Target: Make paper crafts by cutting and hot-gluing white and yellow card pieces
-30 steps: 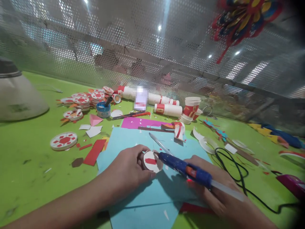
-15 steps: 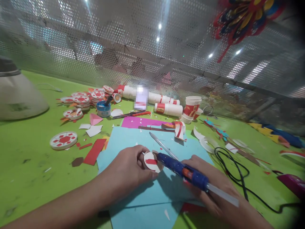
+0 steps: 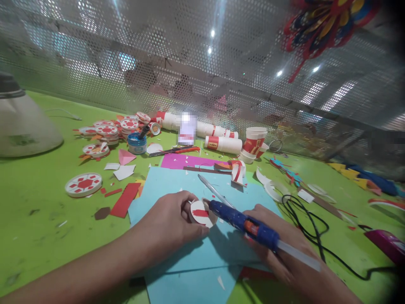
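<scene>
My left hand (image 3: 175, 217) grips a small round white paper piece (image 3: 200, 220) with a red stripe across its face, thumb below and fingers behind it. A blue hot glue gun (image 3: 237, 220) is in my right hand (image 3: 272, 232), with a clear glue stick (image 3: 299, 254) poking out of its back end. The gun's nozzle is at the upper right edge of the round piece; whether it touches cannot be made out. Beneath both hands lies light blue paper (image 3: 177, 183). A silvery pen (image 3: 217, 190) rests on that paper just behind the nozzle.
Stacked paper cups (image 3: 223, 145) lie and stand at the back. Red-and-white paper discs (image 3: 106, 131) pile up at the left, near a blue jar (image 3: 137, 143) and scissors (image 3: 186, 150). A black cord (image 3: 311, 223) winds across the right side. A white lamp-like cone (image 3: 28, 126) stands far left.
Hardly anything differs. The glue gun's back end has shifted slightly to the right, while the nozzle stays at the round piece's edge. My left hand keeps its hold.
</scene>
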`<state>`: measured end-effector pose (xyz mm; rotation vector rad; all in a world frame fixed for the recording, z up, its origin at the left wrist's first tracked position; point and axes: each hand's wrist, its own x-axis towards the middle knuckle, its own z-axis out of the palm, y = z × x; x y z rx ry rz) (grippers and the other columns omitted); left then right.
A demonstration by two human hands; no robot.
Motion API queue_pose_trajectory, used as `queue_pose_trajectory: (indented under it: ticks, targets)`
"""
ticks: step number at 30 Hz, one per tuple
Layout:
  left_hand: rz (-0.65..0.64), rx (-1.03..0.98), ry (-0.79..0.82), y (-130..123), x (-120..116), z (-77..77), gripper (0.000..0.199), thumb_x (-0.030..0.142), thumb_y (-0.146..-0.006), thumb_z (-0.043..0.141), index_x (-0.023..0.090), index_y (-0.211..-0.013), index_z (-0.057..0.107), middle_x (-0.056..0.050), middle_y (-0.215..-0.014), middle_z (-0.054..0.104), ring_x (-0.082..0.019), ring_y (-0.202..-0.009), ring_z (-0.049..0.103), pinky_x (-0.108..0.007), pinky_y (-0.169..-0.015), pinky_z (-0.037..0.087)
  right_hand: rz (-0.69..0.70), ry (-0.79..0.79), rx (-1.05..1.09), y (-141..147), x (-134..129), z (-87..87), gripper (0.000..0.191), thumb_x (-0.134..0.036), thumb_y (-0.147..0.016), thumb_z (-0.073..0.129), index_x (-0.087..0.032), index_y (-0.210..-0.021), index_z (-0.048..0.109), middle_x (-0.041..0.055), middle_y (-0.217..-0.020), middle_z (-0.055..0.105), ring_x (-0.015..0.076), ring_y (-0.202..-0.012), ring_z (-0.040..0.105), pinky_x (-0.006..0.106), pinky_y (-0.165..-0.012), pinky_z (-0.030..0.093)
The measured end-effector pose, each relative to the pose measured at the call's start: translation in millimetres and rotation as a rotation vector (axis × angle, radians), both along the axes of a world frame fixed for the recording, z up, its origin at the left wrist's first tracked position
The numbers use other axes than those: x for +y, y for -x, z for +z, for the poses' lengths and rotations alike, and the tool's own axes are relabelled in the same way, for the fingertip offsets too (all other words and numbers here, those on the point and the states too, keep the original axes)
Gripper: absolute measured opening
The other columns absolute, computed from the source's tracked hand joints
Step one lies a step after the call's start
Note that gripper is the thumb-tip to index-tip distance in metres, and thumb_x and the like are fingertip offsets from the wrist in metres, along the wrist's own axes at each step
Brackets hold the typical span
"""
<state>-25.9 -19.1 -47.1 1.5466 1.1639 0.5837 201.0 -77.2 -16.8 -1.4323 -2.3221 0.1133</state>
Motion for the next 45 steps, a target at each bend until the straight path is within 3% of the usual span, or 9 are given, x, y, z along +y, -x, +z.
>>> queue_pose_trajectory:
  ticks: [5, 18, 26, 31, 36, 45]
  targets:
    - [-0.006, 0.013, 0.001, 0.4, -1.6, 6.6, 0.033, 0.03, -0.061, 0.066, 0.018, -0.092, 0.063, 0.002, -0.065, 0.059, -0.015, -0.059, 0.05, -0.025, -0.053, 0.038, 0.048, 0.06, 0.017, -0.7, 0.1, 0.1, 0.014, -0.024, -0.089, 0.042, -0.023, -0.098, 0.053, 0.0055, -0.076, 0.058, 0.0182, -0.064, 0.057, 0.027, -0.051, 0.048]
    - [-0.004, 0.025, 0.037, -0.2, -4.6, 19.6, 0.033, 0.028, -0.06, 0.065, 0.017, -0.091, 0.062, 0.004, -0.061, 0.053, -0.014, -0.058, 0.047, -0.024, -0.053, 0.036, 0.069, -0.117, 0.01, -3.4, -2.2, -3.8, 0.017, -0.019, -0.085, 0.046, -0.025, -0.099, 0.051, 0.0023, -0.076, 0.059, 0.0167, -0.065, 0.059, 0.025, -0.055, 0.05]
    - [0.009, 0.005, 0.045, -1.2, -3.4, 17.9, 0.033, 0.03, -0.06, 0.066, 0.017, -0.09, 0.062, 0.004, -0.062, 0.053, -0.014, -0.057, 0.047, -0.023, -0.052, 0.035, 0.093, -0.056, 0.021, 0.8, -2.3, -1.1, 0.021, -0.014, -0.084, 0.043, -0.025, -0.101, 0.05, 0.0018, -0.076, 0.056, 0.0156, -0.063, 0.056, 0.025, -0.054, 0.048]
    - [0.003, 0.033, 0.013, -0.5, -3.5, 18.7, 0.033, 0.032, -0.061, 0.066, 0.017, -0.09, 0.062, 0.003, -0.064, 0.055, -0.014, -0.059, 0.047, -0.024, -0.053, 0.036, 0.075, -0.089, -0.012, -0.3, -2.9, -3.3, 0.026, -0.011, -0.081, 0.043, -0.025, -0.102, 0.05, 0.0019, -0.077, 0.058, 0.0163, -0.066, 0.058, 0.026, -0.057, 0.049]
    - [0.004, 0.003, 0.037, -0.7, -4.3, 18.2, 0.034, 0.031, -0.06, 0.066, 0.017, -0.09, 0.061, 0.003, -0.063, 0.055, -0.014, -0.058, 0.048, -0.024, -0.053, 0.037, 0.076, -0.141, -0.012, 0.0, -5.0, -1.8, 0.019, -0.015, -0.085, 0.043, -0.025, -0.099, 0.051, 0.003, -0.079, 0.06, 0.0175, -0.067, 0.059, 0.026, -0.055, 0.049]
    - [0.008, 0.029, 0.018, -0.8, -6.2, 21.4, 0.039, 0.032, -0.061, 0.067, 0.015, -0.095, 0.06, 0.005, -0.059, 0.05, -0.013, -0.056, 0.046, -0.024, -0.052, 0.034, 0.01, 0.002, -0.009, -3.8, -3.2, -2.9, 0.008, -0.019, -0.088, 0.042, -0.022, -0.091, 0.049, 0.0027, -0.074, 0.052, 0.0173, -0.064, 0.052, 0.028, -0.053, 0.043]
